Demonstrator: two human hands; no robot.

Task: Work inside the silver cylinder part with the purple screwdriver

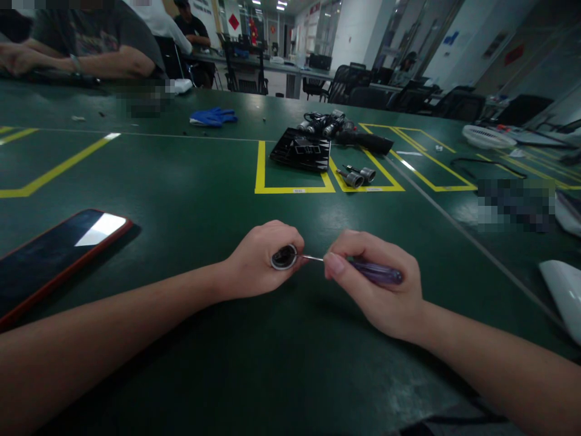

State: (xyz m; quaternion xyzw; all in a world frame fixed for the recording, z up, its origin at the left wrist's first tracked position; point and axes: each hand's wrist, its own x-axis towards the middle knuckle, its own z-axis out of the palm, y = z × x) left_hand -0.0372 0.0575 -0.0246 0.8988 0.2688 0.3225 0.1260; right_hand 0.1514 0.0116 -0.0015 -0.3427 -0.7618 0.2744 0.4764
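The right hand (376,281) is gripping the purple handle of a screwdriver (376,272), its thumb and forefinger closing near the front of the handle. The thin metal shaft is pointing left and its tip is meeting the side of a round metal-rimmed part (284,257). The left hand (265,257) is wrapping around that part, low over the green table (254,375), and its dark open end is facing the camera. Whether the tip is entering the part cannot be told.

A phone in a red case (63,257) is lying left of the left hand. Beyond the hands, two metal connectors (358,176) are lying side by side at a yellow-taped outline. A glossy black packet (302,149) is resting within and across another outline, just left of them. A heap of cabled metal parts (327,123) is sitting behind the packet. A blue glove (213,116) is lying farther left. Across the table, a person in a dark shirt (100,39) is sitting with forearms forward.
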